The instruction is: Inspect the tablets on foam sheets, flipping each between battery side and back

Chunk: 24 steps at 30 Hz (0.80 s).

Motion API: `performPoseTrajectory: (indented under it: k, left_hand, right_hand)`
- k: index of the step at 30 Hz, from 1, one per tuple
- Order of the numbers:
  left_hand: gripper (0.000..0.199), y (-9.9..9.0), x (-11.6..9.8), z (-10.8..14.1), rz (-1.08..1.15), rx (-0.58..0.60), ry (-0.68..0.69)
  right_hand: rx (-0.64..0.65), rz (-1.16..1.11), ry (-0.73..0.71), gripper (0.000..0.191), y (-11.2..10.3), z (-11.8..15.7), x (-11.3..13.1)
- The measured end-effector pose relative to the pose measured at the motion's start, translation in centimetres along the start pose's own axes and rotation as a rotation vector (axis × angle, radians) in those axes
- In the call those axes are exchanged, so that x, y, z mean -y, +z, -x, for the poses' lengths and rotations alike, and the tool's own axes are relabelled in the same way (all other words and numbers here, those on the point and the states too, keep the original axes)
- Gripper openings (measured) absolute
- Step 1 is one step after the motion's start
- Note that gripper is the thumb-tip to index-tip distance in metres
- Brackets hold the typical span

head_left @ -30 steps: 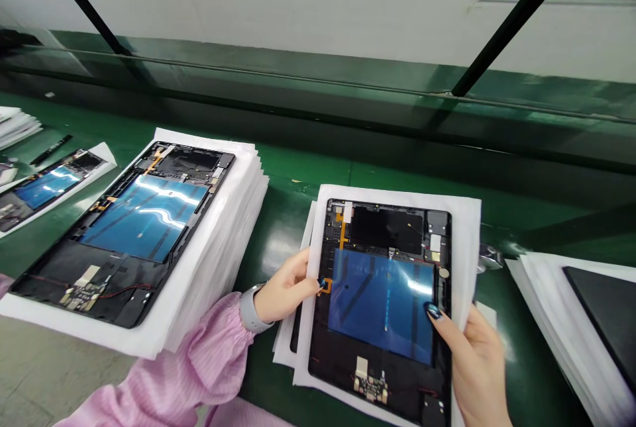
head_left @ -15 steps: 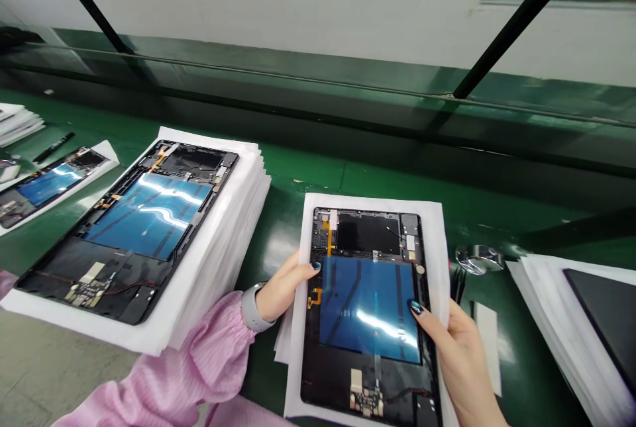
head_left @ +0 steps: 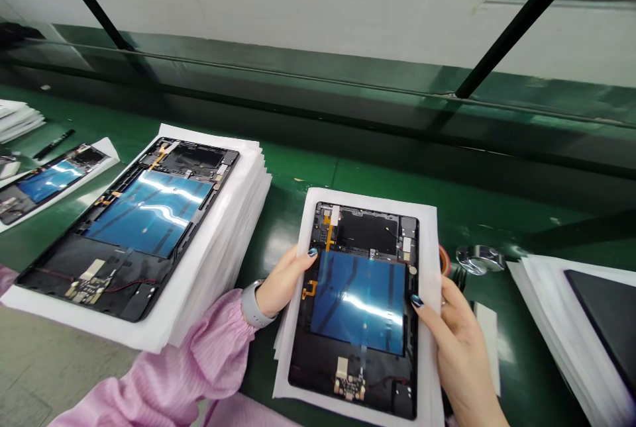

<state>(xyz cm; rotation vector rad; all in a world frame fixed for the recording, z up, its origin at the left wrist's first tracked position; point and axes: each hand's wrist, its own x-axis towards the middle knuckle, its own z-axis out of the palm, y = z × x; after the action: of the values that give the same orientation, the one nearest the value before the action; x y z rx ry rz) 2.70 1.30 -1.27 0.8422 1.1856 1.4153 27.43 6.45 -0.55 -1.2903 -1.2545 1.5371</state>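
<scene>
An opened tablet (head_left: 358, 294), its inner parts facing up, rests on a white foam sheet (head_left: 428, 374) between my hands. It has a blue battery, orange ribbon cables and a small circuit board at its lower end. My left hand (head_left: 282, 280) grips the left edge, thumb on the tablet's rim and fingers out of sight beneath. On the opposite edge my right hand (head_left: 460, 341) holds the tablet and sheet, thumb on the black frame. Other white sheets show under its lower left side.
To the left, another opened tablet (head_left: 132, 228) lies atop a tall stack of white sheets (head_left: 223, 255). A tape roll (head_left: 479, 259) sits right of my hands, and a dark panel (head_left: 609, 321) tops another stack at far right. A black pen (head_left: 53, 145) lies at far left.
The tablet and its sheet have shifted slightly left and up and turned a little clockwise. Both hands keep hold; a red-orange ring now shows beside my right hand.
</scene>
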Motion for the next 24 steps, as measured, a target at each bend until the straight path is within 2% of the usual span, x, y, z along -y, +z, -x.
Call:
performPoseTrajectory:
  k: [5,9,13,19,22,24]
  left_hand:
    - [0.046,-0.2,0.1,-0.9,-0.09,-0.054,-0.026]
    - [0.038,-0.9,0.1,-1.8,-0.27,-0.058,0.069]
    - [0.039,-1.5,0.4,-2.2,-0.494,-0.038,0.139]
    - [0.049,-1.6,0.7,-2.2,-0.68,-0.094,-0.023]
    - [0.052,-1.6,0.6,-2.1,-0.673,-0.096,-0.033]
    - [0.051,-1.7,0.5,-2.0,-0.627,-0.111,-0.014]
  right_hand:
    - [-0.009,0.073,-0.012,0.037,0.3,-1.0,-0.3]
    - [-0.005,0.122,-0.055,0.033,0.7,-1.7,-0.6]
    - [0.032,0.187,-0.033,0.038,0.5,-2.1,-1.8]
    - [-0.001,0.254,-0.052,0.052,0.4,-2.5,-3.0]
    - [-0.018,0.328,-0.131,0.055,0.6,-2.1,-2.0]
    - [-0.131,0.436,-0.227,0.055,0.5,-1.8,-0.9]
